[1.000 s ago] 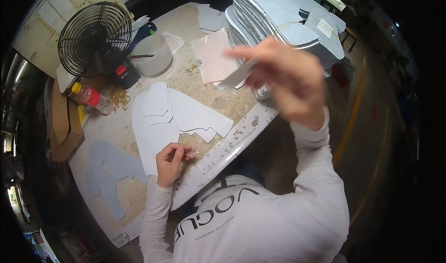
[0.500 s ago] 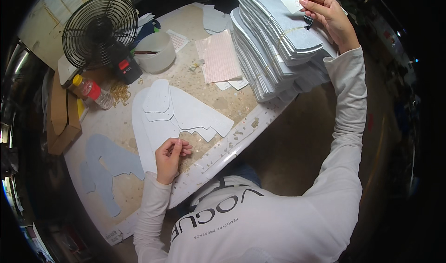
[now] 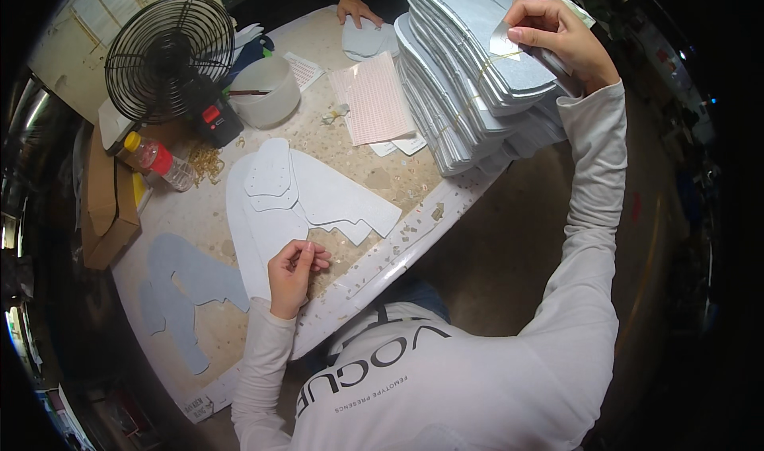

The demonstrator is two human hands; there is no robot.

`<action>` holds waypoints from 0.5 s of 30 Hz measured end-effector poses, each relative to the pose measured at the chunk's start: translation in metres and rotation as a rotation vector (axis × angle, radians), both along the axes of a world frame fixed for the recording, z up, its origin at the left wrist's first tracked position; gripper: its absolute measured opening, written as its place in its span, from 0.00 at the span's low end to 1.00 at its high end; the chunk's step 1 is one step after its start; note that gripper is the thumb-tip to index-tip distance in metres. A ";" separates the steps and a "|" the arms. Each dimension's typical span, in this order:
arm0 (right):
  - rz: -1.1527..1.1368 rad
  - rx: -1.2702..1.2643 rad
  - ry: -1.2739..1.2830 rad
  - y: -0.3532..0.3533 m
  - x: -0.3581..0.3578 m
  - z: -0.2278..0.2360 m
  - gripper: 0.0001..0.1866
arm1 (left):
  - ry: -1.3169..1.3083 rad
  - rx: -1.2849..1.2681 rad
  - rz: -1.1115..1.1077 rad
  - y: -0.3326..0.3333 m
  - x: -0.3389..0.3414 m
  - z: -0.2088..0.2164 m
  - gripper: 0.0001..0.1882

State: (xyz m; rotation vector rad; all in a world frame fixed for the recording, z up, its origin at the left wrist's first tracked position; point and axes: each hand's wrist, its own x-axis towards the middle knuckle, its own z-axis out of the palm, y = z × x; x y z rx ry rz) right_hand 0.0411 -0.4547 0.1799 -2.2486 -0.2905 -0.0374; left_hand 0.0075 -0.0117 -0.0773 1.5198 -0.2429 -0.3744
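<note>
My right hand [image 3: 563,39] pinches a small white paper slip [image 3: 501,43] between thumb and fingers, low over the top of a tall stack of grey shoe-upper-shaped pieces [image 3: 461,61]. Thin bands go round the stack's bundles, and the top piece has a slot cut in it. My left hand [image 3: 293,276] rests by the table's front edge, its fingers loosely curled in and the thumb against them. It touches the lower end of several flat white cut pieces [image 3: 267,220] laid overlapping. I see nothing in the left fingers.
A black fan [image 3: 171,57], a white tub [image 3: 267,93], a bottle with yellow cap [image 3: 163,164] and a cardboard box [image 3: 107,212] stand at left. Pink printed sheets [image 3: 372,99] lie mid-table. Grey cut pieces [image 3: 187,300] lie front left. Another person's hand [image 3: 357,9] rests on far pieces [image 3: 370,40].
My right hand has lowered the slip toward the stack's top. Another person's hand has come in at the far edge onto the pale pieces. My left hand has hardly moved.
</note>
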 end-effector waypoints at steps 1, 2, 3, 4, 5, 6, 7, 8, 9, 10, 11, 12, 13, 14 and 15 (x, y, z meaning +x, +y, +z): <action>0.043 -0.053 -0.036 -0.002 0.001 0.001 0.07 | 0.004 -0.010 -0.008 0.000 0.000 0.000 0.13; 0.086 -0.107 -0.072 -0.004 0.003 0.001 0.07 | 0.005 -0.009 -0.010 0.000 0.000 0.001 0.13; 0.129 -0.162 -0.107 -0.006 0.004 0.002 0.07 | 0.005 0.008 -0.004 0.000 0.000 0.001 0.13; 0.130 -0.194 -0.099 -0.009 0.005 0.002 0.07 | 0.013 -0.015 -0.015 0.000 0.000 0.001 0.13; 0.137 -0.224 -0.091 -0.011 0.005 0.003 0.07 | 0.020 -0.018 -0.013 0.000 -0.001 0.000 0.13; 0.153 -0.250 -0.086 -0.012 0.006 0.005 0.08 | 0.017 -0.012 0.001 0.000 -0.001 0.000 0.13; 0.154 -0.176 -0.059 -0.012 0.006 0.007 0.07 | 0.030 -0.027 -0.005 0.000 -0.002 0.000 0.13; 0.188 -0.176 -0.139 -0.009 0.006 0.006 0.07 | 0.034 -0.034 -0.004 0.000 -0.002 0.000 0.13; 0.184 -0.170 -0.145 -0.007 0.004 0.009 0.08 | 0.036 -0.032 0.006 0.000 -0.003 -0.001 0.12; 0.182 -0.183 -0.136 -0.003 0.003 0.012 0.08 | 0.044 -0.047 -0.007 0.000 -0.003 -0.001 0.12; 0.138 -0.226 -0.140 0.002 0.000 0.013 0.08 | 0.050 -0.053 -0.015 -0.001 -0.003 -0.002 0.12; 0.081 -0.256 -0.122 0.007 -0.002 0.014 0.08 | 0.057 -0.057 -0.024 -0.001 -0.003 -0.002 0.12; 0.057 -0.397 -0.194 0.013 -0.004 0.015 0.08 | 0.079 -0.096 -0.033 -0.001 -0.003 -0.002 0.10; 0.050 -0.451 -0.245 0.018 -0.006 0.012 0.08 | 0.078 -0.092 -0.042 -0.001 -0.003 -0.001 0.10; -0.007 -0.502 -0.298 0.022 -0.008 0.010 0.08 | 0.074 -0.089 -0.045 -0.001 -0.003 -0.001 0.10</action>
